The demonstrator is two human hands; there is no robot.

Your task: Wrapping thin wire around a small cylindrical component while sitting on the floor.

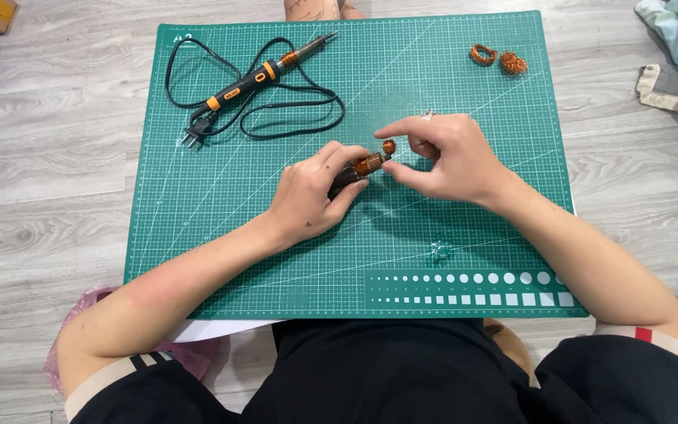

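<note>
Our left hand grips a dark, copper-wound motor rotor; our right hand, at its three o'clock, pinches its small copper-coloured end piece.

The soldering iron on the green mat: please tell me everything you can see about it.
The soldering iron lies flat at the upper left of the green cutting mat, pointing diagonally up and to the right. Its handle looks like black plastic with orange bands, and a thin metal tip sticks out of an orange collar. Its black cord curls in loose loops around it and ends in a plug lying unconnected on the mat. Neither hand touches it; both are lower, at the mat's centre.
</note>
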